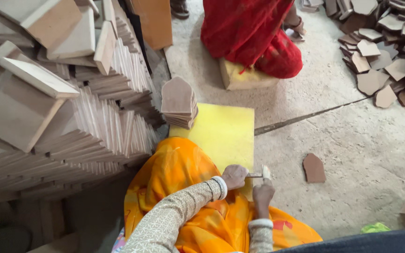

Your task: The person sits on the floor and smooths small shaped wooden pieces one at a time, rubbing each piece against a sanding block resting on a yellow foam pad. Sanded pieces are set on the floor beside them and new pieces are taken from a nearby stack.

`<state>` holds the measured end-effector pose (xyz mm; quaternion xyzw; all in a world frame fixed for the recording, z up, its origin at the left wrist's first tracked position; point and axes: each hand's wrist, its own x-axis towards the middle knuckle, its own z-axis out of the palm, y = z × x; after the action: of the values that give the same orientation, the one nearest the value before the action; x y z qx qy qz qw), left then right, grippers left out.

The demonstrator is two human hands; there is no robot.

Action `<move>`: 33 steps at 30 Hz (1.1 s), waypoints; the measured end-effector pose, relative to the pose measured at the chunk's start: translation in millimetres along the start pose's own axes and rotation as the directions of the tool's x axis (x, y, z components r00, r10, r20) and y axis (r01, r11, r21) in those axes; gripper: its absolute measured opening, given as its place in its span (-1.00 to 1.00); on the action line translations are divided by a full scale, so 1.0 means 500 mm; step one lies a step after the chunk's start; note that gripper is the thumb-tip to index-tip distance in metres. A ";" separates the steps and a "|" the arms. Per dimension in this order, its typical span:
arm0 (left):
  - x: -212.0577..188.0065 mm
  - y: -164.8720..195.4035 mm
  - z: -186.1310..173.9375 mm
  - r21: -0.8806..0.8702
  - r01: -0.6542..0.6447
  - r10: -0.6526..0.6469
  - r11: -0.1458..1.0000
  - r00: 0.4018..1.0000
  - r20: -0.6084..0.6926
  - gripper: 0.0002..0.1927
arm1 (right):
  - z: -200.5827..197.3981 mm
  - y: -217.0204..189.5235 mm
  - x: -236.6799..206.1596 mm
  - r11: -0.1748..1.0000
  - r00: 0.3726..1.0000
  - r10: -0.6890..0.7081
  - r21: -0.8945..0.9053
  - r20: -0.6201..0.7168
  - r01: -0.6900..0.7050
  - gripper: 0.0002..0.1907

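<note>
1. Hands first: left hand (235, 176) is curled shut around a thin metal tool (255, 175), fingers wrapped tight on its end. The patterned beige sleeve (174, 213) runs up to it, with a white bangle at the wrist.
2. Right hand (263, 192) sits just right of the left one, fingers closed on a small pale piece (266, 172) that pokes up above the knuckles. The tool's tip reaches that piece, so both hands meet there. Can't tell what the piece is exactly, it's too small.
3. Both hands hover over the near edge of a flat yellow foam pad (226, 131) lying on the concrete floor (352, 154); orange cloth (179, 173) is draped over the lap just left of and below the fingers.
4. Beyond the fingers, at the pad's far left corner, there's a neat stack of brownish arch-topped tiles (178, 103).
5. Off to the right of the fingers, one loose brown arch-topped tile (314, 167) lies alone on the floor.
6. Far left: big leaning piles of pale wooden boards (71, 117).
7. Further ahead, another person in red cloth (249, 33) sits on a yellowish block (244, 78), with a heap of brown tiles (390, 47) at far right.
</note>
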<state>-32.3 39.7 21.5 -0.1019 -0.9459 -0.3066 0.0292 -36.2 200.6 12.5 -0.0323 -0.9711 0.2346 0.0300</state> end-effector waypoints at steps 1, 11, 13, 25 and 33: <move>0.001 -0.002 0.004 -0.006 0.006 -0.006 1.000 1.000 0.012 -0.87 | 0.004 0.000 -0.004 0.999 0.999 0.028 0.021 0.041 -0.028 -0.49; -0.013 0.004 0.032 0.057 -0.048 0.047 0.997 0.999 0.014 -0.90 | 0.028 0.014 0.000 0.996 0.996 -0.083 -0.017 -0.040 0.082 -0.73; -0.009 0.007 0.035 0.060 0.034 -0.040 0.998 0.994 0.102 -0.89 | 0.023 0.013 0.012 0.996 0.995 -0.083 0.042 0.062 0.080 -0.63; 0.003 0.006 0.049 0.108 -0.016 0.008 0.994 0.997 0.073 -0.86 | 0.040 0.009 0.013 0.995 0.997 0.001 -0.102 0.078 0.007 -0.76; 0.003 -0.005 0.046 0.048 -0.009 0.007 0.999 0.999 0.045 -0.85 | 0.064 0.003 -0.089 0.988 0.983 -0.156 -0.038 -0.099 0.153 -0.78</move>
<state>-34.2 51.5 1.4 -0.1116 -0.9530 -0.2813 0.0116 5.9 184.1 -18.5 0.0307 -0.9713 0.2151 0.0969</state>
